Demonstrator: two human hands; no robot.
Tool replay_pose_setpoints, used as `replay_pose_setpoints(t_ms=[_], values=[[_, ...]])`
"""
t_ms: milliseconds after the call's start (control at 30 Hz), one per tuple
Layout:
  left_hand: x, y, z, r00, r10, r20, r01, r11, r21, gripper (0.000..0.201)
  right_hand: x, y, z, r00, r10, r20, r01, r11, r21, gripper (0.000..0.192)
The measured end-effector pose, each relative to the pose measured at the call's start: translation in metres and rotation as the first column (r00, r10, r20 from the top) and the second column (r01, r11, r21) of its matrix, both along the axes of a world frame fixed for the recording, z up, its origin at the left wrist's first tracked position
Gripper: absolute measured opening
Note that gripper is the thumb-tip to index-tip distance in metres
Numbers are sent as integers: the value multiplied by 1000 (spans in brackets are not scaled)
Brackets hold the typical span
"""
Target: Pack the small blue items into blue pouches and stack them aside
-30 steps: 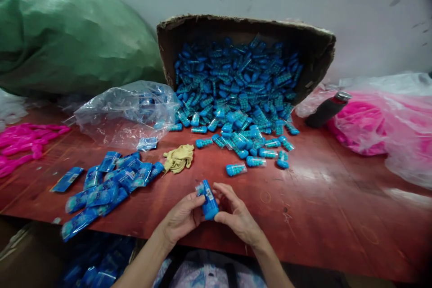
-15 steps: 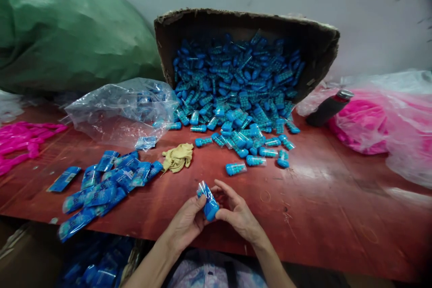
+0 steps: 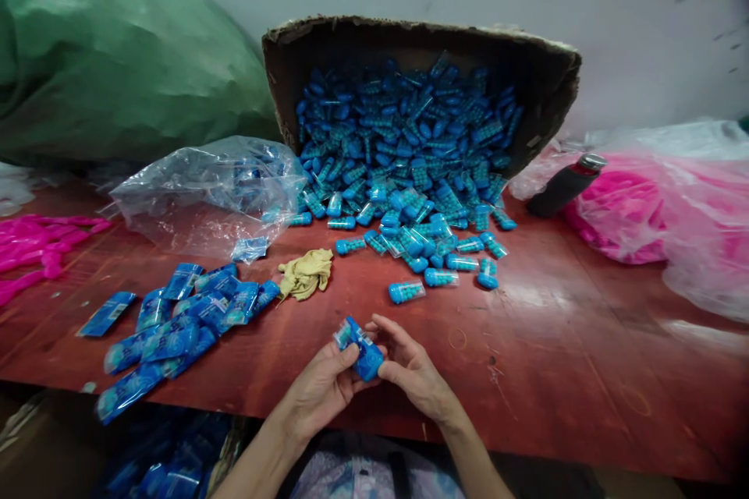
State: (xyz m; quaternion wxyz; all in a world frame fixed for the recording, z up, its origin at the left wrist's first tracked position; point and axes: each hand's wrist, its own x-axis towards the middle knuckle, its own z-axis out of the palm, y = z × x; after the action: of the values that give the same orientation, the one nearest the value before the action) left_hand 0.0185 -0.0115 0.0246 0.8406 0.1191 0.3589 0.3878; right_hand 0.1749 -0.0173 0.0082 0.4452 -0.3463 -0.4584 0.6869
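Just above the table's near edge, both hands hold a small blue printed packet [image 3: 367, 360] with a clear, shiny end and a barcode-like patch. My left hand [image 3: 319, 390] has it between thumb and fingers from the left. From the right, my right hand [image 3: 418, 374] presses its thumb on the packet's lower end, its fingers curved behind. Several similar blue packets [image 3: 196, 312] lie heaped on the left. Straight ahead, clear tubes [image 3: 406, 292] with blue caps and turquoise balls inside spill onto the table.
A worn cardboard box [image 3: 421, 30] on its side holds many such tubes. Around it are a clear plastic bag [image 3: 175, 203], a crumpled yellow cloth [image 3: 305, 273], a dark bottle [image 3: 565, 189], pink goods in plastic [image 3: 626, 218] and a green sack [image 3: 129, 62].
The packet in my hands has turned, so more of its printed blue side and the barcode-like patch show. My hands stay nearly in place; the view has shifted slightly.
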Motion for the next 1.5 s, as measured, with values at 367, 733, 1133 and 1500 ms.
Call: replay_pose_setpoints(t_ms=[367,733,1133,1500], values=[[18,-9,-8,978,186,-99,-190,981,-31,18,-6,-5,-3,983,-61,172,47,995,83,44],[10,-13,-7,977,206,55,-201,975,-93,17,-11,-4,-14,974,-111,197,94,991,95,42],[-47,-1,15,776,196,-600,-40,964,264,29,-79,23,5,983,90,157,-92,996,1,18],[-220,46,19,-534,567,-628,367,824,432,41,-202,80,-5,710,-275,649,-158,835,527,42]])
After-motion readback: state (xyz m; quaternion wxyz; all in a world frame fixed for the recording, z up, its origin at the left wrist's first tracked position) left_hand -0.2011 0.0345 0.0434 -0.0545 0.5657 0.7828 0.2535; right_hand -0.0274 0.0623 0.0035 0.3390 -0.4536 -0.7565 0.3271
